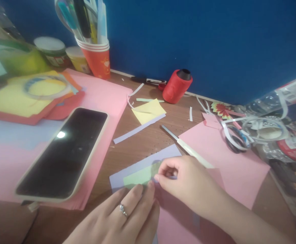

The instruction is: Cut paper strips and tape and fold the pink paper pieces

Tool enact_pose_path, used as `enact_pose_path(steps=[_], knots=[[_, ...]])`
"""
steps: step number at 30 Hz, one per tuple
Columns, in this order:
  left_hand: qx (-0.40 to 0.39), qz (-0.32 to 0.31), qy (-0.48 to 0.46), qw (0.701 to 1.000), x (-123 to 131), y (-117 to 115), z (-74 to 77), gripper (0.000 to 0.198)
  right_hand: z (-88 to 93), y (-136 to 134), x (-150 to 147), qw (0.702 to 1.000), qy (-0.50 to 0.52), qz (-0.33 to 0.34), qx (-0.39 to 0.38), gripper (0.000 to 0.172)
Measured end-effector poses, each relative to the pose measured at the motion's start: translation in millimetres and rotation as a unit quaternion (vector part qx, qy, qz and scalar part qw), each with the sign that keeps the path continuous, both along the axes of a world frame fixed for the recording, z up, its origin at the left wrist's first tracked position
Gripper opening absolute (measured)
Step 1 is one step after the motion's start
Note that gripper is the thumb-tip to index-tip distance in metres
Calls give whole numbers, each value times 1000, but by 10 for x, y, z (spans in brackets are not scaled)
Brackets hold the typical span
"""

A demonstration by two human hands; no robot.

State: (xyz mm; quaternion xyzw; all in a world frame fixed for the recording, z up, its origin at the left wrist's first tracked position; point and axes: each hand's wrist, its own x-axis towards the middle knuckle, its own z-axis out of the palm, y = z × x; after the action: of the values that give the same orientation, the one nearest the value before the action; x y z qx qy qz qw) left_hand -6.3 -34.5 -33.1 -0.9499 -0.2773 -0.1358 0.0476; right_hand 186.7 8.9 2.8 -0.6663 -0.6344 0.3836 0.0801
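My left hand [119, 217], with a ring on one finger, lies flat with its fingers stretched out, pressing the near edge of a light green paper strip [140, 176]. The strip rests on a lavender sheet [137, 167] on the wooden desk. My right hand [186, 184] is curled, its thumb and fingers pinching the right end of the green strip. A white-handled craft knife [186, 145] lies just beyond my right hand, on a pink sheet [229, 162].
A phone [66, 152] lies face up on pink paper at the left. A red thread spool [176, 86], a black marker [148, 80], a yellow note [148, 111], a paper cup of pens [97, 54], jars and tape rolls [262, 130] crowd the desk below a blue wall.
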Motion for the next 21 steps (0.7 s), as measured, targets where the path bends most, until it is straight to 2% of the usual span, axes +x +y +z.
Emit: enact_pose_path(steps=[9, 16, 21], knots=[[11, 0, -6, 1000, 5, 40, 29, 32, -9, -10, 12, 1000, 5, 0, 12, 14], [-6, -3, -12, 1000, 2, 88, 83, 42, 57, -16, 25, 1000, 18, 0, -15, 16], [11, 1, -24, 1000, -5, 126, 67, 41, 87, -6, 83, 998, 44, -9, -35, 5]])
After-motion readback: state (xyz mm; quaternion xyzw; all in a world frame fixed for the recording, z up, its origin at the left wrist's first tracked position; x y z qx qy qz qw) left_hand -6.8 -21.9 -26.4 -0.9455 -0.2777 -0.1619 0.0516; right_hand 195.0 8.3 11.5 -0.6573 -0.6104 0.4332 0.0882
